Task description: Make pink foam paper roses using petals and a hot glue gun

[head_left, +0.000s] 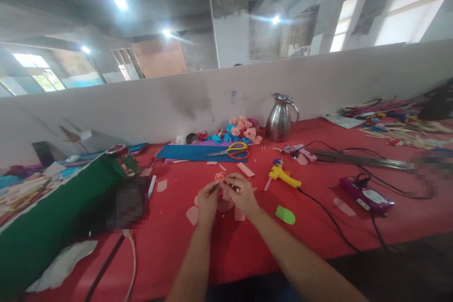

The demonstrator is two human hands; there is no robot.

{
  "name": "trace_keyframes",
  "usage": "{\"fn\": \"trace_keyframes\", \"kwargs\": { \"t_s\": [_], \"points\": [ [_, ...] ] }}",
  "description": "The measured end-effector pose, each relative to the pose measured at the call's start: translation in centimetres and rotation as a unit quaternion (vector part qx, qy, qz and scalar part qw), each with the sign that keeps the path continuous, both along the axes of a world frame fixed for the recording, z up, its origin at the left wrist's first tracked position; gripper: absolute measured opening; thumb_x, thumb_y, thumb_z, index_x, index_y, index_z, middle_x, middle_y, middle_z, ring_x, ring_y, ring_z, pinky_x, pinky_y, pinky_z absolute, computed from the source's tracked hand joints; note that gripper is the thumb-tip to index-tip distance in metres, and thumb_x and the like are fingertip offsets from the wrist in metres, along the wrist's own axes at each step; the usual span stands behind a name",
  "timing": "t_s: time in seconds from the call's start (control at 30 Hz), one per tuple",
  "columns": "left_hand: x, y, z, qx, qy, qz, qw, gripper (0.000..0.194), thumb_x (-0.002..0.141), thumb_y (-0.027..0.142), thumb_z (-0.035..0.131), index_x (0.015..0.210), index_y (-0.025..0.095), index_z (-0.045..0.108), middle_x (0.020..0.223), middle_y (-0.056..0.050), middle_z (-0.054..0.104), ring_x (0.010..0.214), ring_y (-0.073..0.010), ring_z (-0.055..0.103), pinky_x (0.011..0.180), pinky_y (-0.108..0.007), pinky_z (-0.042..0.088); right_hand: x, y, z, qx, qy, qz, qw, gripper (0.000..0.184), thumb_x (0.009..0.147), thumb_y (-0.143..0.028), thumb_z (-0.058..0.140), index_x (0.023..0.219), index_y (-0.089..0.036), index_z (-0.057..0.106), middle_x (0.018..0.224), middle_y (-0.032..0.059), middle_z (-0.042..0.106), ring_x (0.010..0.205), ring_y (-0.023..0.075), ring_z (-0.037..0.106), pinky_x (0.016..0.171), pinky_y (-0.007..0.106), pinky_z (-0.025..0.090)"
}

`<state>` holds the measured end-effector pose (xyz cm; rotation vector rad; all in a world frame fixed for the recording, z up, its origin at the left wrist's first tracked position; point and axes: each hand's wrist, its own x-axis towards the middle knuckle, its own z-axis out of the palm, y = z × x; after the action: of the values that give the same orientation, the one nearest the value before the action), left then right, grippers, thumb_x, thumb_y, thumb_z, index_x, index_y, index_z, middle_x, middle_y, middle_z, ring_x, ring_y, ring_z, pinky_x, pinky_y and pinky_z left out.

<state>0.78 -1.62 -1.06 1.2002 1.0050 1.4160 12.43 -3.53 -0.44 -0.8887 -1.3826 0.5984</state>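
A small pink paper rose (220, 178) is pinched between the fingertips of both hands above the red table. My left hand (207, 197) grips it from the left, fingers closed. From the right, my right hand (242, 192) closes its fingers at the base of the flower. Loose pink paper petals (192, 215) lie under and around both hands. Beyond the hands, scissors (230, 150) with yellow and red handles rest on blue paper (184, 152). To the right lies a yellow glue gun (286, 177) with its black cord.
Finished pink and blue paper flowers (244, 127) are heaped near the white partition, beside a steel jug (279, 120). A purple power strip (366, 194) and a green piece (285, 214) lie to the right. A green panel (67, 212) and a glass jar (123, 159) stand left.
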Motion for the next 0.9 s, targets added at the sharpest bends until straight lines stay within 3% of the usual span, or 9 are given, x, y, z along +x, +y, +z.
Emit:
{"fn": "trace_keyframes", "kwargs": {
  "t_s": [0.27,0.57,0.9],
  "points": [
    [0.14,0.23,-0.40,0.012,-0.009,-0.010,1.000,0.017,0.061,0.024,0.068,0.076,0.017,0.072,0.076,-0.001,0.070,0.075,-0.0156,0.061,0.075,-0.028,0.046,0.17,0.21,-0.07,0.006,0.007,-0.001,1.000,0.012,0.078,-0.026,0.060,0.083,-0.023,0.070,0.081,0.0033,0.060,0.069,0.0143,0.056,0.057,0.025,0.043],
    [-0.39,0.46,-0.80,0.081,0.101,0.011,0.991,0.020,0.068,0.025,0.062,0.083,0.017,0.072,0.087,-0.005,0.070,0.084,-0.0191,0.061,0.080,-0.030,0.045,0.22,0.14,0.47,-0.005,0.019,0.008,1.000,0.007,0.075,-0.025,0.063,0.077,-0.022,0.068,0.077,0.0025,0.059,0.064,0.0132,0.054,0.055,0.024,0.042],
    [-0.41,0.36,-0.84,0.087,0.156,0.049,0.983,0.016,0.068,0.025,0.060,0.077,0.017,0.071,0.078,-0.003,0.070,0.074,-0.0171,0.061,0.072,-0.028,0.046,0.22,0.90,-0.31,-0.025,0.044,0.008,0.999,0.005,0.070,-0.021,0.062,0.075,-0.020,0.064,0.078,0.0014,0.060,0.067,0.0137,0.055,0.059,0.024,0.044]
  ]
}}
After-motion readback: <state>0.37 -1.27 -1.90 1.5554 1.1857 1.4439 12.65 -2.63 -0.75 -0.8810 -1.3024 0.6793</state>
